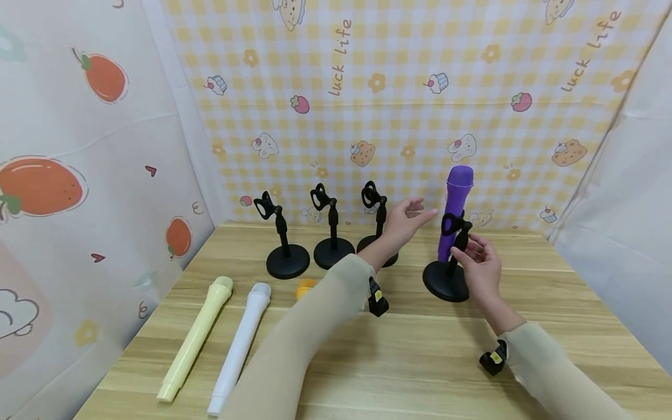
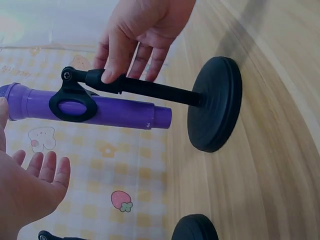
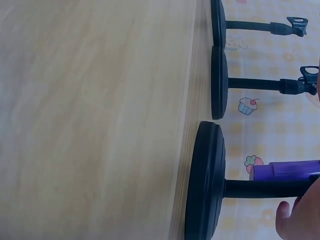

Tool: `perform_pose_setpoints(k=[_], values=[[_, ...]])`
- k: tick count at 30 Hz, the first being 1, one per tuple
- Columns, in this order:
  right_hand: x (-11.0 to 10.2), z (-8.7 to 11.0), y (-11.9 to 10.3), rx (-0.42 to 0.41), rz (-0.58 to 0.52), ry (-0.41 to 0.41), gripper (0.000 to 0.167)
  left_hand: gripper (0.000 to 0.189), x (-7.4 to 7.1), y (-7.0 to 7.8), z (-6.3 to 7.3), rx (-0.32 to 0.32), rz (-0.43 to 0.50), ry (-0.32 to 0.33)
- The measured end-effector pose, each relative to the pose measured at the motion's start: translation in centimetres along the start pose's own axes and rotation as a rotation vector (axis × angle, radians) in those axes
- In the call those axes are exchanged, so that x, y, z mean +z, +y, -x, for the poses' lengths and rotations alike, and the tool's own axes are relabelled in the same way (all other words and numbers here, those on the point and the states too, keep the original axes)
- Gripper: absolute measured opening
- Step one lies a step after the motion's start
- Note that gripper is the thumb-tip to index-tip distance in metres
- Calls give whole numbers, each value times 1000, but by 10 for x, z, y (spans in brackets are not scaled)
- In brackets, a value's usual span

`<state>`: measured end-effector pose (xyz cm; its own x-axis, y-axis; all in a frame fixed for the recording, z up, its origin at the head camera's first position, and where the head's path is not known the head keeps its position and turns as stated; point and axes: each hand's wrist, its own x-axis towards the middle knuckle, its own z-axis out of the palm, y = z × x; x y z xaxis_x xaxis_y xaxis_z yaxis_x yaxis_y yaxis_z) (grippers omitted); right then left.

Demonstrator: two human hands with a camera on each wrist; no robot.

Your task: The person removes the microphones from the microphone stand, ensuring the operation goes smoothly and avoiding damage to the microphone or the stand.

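A purple microphone [image 1: 455,201] stands upright in the clip of a black desktop stand [image 1: 445,281] at the right of the table. In the left wrist view, the clip's ring encircles the purple barrel [image 2: 122,111], and its lower end hangs above the round base [image 2: 215,105]. My right hand [image 1: 482,268] pinches the stand's post just below the clip joint, thumb on the near side. My left hand [image 1: 403,224] reaches toward the microphone from the left with fingers loosely extended, holding nothing. Its thumb is close by the microphone's head in the left wrist view.
Three more black stands [image 1: 286,262] with vacant clips are lined up at the back, the rightmost partly behind my left wrist. A pale yellow microphone [image 1: 196,335] and a white microphone [image 1: 241,347] lie at front left. My left sleeve mostly covers an orange one [image 1: 305,287].
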<state>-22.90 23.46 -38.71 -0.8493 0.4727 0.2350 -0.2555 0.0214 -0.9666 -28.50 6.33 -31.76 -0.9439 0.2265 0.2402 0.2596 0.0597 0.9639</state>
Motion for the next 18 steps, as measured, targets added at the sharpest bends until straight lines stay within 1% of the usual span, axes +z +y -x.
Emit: perform_pose_setpoints(k=[5, 7, 12, 14, 18], values=[[3, 1, 3, 15, -24, 5, 41, 49, 10, 1, -7, 32, -18, 8], [3, 0, 5, 22, -37, 3, 43, 48, 14, 1, -10, 33, -15, 7], [4, 0, 8, 7, -50, 10, 44, 51, 25, 3, -17, 9, 9, 17], [4, 0, 9, 4, -52, 17, 43, 53, 30, 4, -19, -1, 7, 22], [6, 0, 11, 23, -40, 17, 45, 55, 38, 4, -23, -9, -10, 29]])
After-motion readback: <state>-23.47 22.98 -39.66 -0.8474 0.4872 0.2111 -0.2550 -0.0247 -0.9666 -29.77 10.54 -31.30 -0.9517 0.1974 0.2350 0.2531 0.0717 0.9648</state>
